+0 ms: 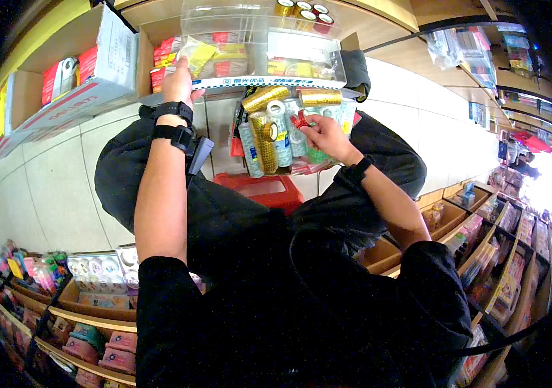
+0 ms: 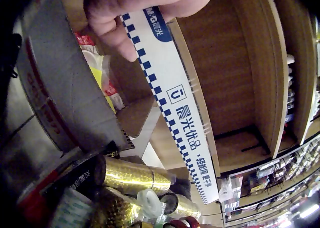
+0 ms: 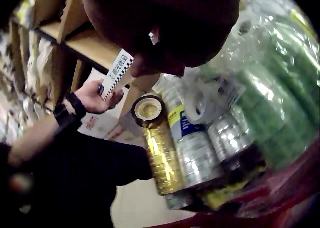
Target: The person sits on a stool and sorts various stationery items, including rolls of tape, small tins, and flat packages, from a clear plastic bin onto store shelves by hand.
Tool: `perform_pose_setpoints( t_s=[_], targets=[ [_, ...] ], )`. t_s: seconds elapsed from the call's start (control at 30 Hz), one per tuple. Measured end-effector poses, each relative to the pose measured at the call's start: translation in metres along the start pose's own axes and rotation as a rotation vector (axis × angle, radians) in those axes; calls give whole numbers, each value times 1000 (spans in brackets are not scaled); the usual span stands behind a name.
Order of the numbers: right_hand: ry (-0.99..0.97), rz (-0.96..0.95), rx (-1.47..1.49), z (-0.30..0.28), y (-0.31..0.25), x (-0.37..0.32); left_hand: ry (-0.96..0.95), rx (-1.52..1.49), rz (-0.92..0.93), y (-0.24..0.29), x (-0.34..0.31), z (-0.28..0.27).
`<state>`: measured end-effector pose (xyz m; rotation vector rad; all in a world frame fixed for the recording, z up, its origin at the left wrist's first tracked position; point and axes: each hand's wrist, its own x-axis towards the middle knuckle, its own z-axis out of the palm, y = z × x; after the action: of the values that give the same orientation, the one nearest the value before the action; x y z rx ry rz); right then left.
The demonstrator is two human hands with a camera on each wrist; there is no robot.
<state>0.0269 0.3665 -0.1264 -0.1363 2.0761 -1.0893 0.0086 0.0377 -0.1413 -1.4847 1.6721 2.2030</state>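
Observation:
My left hand (image 1: 177,83) grips the left end of a clear plastic display box (image 1: 269,83), which has a white front strip with blue checks. In the left wrist view, the fingers of that hand (image 2: 145,5) curl round the end of the strip (image 2: 175,100). My right hand (image 1: 329,137) pinches shiny red tape rolls (image 1: 299,121) over an opened bag of tape. Stacks of gold tape (image 1: 263,136) and silvery tape (image 1: 281,139) stand in that bag, close below the hand. Seen from the right wrist, the right hand (image 3: 170,28) is dark and hides what it pinches.
A red plastic stool (image 1: 256,187) stands between the person's knees, under the bag. At left is a cardboard box (image 1: 69,116) with packets inside. Gold and red tape rolls (image 1: 305,14) stand on the shelf beyond the display box. Stocked shelves (image 1: 95,323) lie behind on both sides.

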Motion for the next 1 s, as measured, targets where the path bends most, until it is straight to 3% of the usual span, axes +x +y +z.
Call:
perform_pose_setpoints(
  t_s=[0.07, 0.1, 0.2, 0.43, 0.6, 0.7, 0.8, 0.87, 1.0],
  targets=[
    [187, -333, -541, 7, 3, 0, 0, 5, -4, -1, 2, -1],
    [188, -331, -540, 10, 4, 1, -1, 8, -7, -1, 3, 0],
    [151, -389, -994, 22, -2, 2, 5, -34, 25, -1, 0, 1],
    [245, -525, -1248, 36, 10, -3, 15, -17, 30, -1, 1, 2],
    [246, -451, -1244, 41, 4, -2, 17, -30, 29, 0, -2, 1],
    [238, -418, -1219, 39, 1, -3, 8, -25, 37, -2, 2, 1],
    [325, -372, -969, 36, -9, -6, 4, -31, 43, -2, 1, 0],
    [176, -15, -154, 35, -24, -14, 11, -28, 39, -1, -2, 1],
    [181, 27, 123, 53, -16, -12, 0, -31, 45, -3, 2, 1]
  ],
)
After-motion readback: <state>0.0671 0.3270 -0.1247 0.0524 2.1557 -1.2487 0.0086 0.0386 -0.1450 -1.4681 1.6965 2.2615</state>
